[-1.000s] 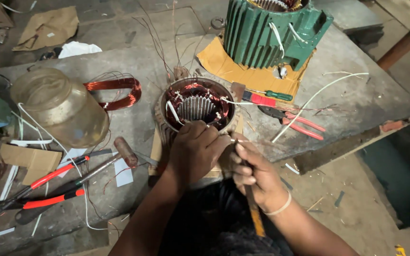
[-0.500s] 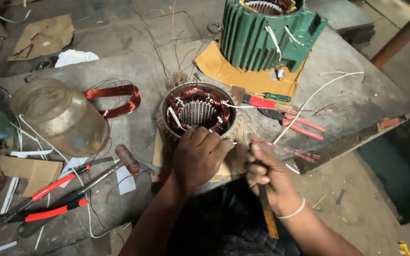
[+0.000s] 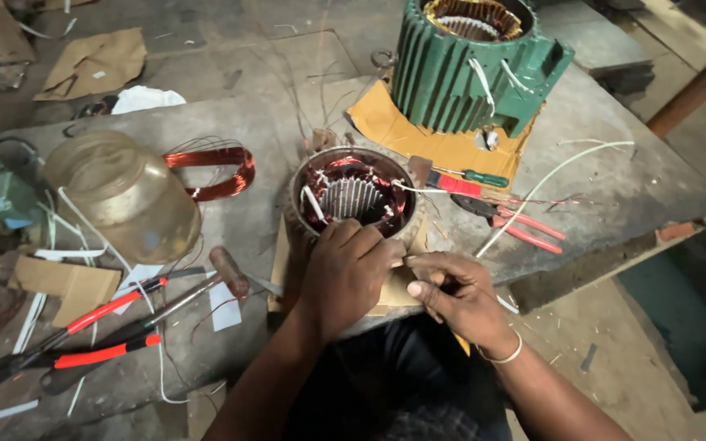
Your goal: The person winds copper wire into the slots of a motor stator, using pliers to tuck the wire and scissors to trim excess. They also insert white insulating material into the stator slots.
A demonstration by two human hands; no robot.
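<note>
The left hand [image 3: 351, 273] lies over the near rim of the small stator [image 3: 355, 196], at about 6 o'clock on its ring, fingers [image 3: 359, 243] curled down against the copper windings. The stator sits on a piece of card at the middle of the desk [image 3: 614, 196]. The right hand [image 3: 455, 294] has come in from 4 o'clock to meet the left. Half a second ago it was lower and further right, holding a long stick; now its fingers are pinched shut on something thin just beside the left knuckles, too small to name, and whether the stick is in it too I cannot tell. The left hand has slid slightly towards the near edge of the rim. So the work has moved from tool handling to close finger work at the stator's front edge.

At 12 to 1 o'clock stands a big green motor housing [image 3: 475, 69] on yellow card. Red pliers [image 3: 520, 229] and a screwdriver [image 3: 471, 175] lie at 3 o'clock. At 9 o'clock are a glass jar [image 3: 124, 196], a copper coil [image 3: 218, 171] and a hammer [image 3: 206, 282].
</note>
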